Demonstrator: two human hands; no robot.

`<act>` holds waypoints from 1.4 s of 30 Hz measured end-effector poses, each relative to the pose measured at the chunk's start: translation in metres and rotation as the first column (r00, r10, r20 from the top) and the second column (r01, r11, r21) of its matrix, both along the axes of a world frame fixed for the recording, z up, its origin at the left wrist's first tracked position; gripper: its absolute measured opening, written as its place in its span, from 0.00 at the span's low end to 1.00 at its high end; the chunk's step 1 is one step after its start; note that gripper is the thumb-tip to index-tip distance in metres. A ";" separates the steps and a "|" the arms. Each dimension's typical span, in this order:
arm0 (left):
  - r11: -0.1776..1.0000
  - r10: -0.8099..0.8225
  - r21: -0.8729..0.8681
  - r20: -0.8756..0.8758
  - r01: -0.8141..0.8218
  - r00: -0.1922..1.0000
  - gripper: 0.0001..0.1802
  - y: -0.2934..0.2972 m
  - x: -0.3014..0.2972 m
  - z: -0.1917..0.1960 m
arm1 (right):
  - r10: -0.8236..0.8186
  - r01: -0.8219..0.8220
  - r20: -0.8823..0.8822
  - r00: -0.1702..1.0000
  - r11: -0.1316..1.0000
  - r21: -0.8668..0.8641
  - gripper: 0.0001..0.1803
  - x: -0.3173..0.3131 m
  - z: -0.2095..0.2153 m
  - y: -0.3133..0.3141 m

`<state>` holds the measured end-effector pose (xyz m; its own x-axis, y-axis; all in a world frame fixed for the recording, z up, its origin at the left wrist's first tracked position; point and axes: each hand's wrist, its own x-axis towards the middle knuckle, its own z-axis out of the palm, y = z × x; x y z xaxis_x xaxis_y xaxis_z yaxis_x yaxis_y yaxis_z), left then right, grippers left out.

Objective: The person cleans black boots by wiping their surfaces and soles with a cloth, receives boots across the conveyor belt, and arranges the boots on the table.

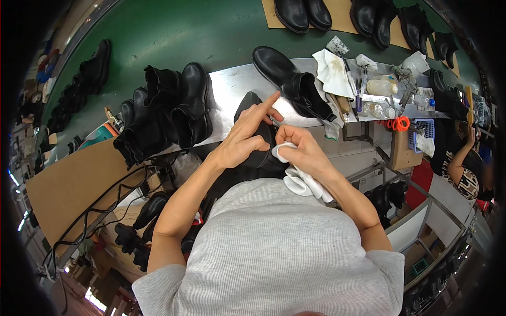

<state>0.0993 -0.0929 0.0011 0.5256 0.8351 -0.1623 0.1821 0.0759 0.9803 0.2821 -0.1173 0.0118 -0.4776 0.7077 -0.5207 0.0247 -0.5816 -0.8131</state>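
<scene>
A black boot (pixel 262 154) is held in front of my body at the metal table's near edge, its dark sole seemingly turned up. My left hand (pixel 243 134) grips it from the left, index finger stretched out and thumb bent across the sole. Close beside it, my right hand (pixel 305 152) is closed on a white cloth (pixel 303 181), which hangs down toward my shirt. The right fingertips are at the boot's right side; whether they touch it I cannot tell. Just beyond, another black boot (pixel 279 68) lies with its shaft toward the right.
Several black boots (pixel 192 100) stand at the left of the metal tabletop (pixel 224 89). White rags (pixel 333 71), tools and bottles (pixel 380 87) crowd its right side. More boots (pixel 292 13) stand on cardboard on the green surface (pixel 221 31). Another person's arm (pixel 464 150) shows at far right.
</scene>
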 end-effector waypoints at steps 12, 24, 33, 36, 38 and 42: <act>1.000 0.000 -0.025 -0.006 0.000 1.000 0.56 0.000 0.000 0.001 | -0.120 0.117 -0.016 0.993 0.984 -0.131 0.05 -0.004 0.004 0.001; 1.000 -0.007 -0.009 0.001 0.007 1.000 0.56 -0.001 0.000 0.000 | 0.002 -0.003 0.013 1.000 0.998 0.070 0.05 -0.002 0.002 -0.003; 1.000 -0.009 -0.006 0.002 0.009 1.000 0.56 0.000 0.000 -0.001 | -0.028 0.029 -0.024 0.999 0.999 0.041 0.04 -0.003 -0.005 -0.004; 1.000 -0.009 -0.003 -0.019 0.009 1.000 0.56 -0.001 0.001 0.000 | -0.150 0.138 -0.047 0.988 0.971 -0.193 0.04 -0.003 -0.005 0.000; 1.000 -0.010 -0.009 -0.014 0.010 1.000 0.56 0.000 0.002 0.001 | -0.123 0.114 -0.049 0.991 0.983 -0.146 0.04 -0.001 -0.005 -0.001; 1.000 -0.009 -0.012 -0.013 0.009 1.000 0.56 -0.001 0.000 0.001 | 0.002 -0.001 -0.005 1.000 0.999 0.052 0.04 0.000 -0.002 -0.006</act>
<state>0.0996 -0.0943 0.0021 0.5310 0.8282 -0.1796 0.1958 0.0863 0.9768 0.2820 -0.1235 0.0099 -0.4811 0.7330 -0.4809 0.0214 -0.5386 -0.8423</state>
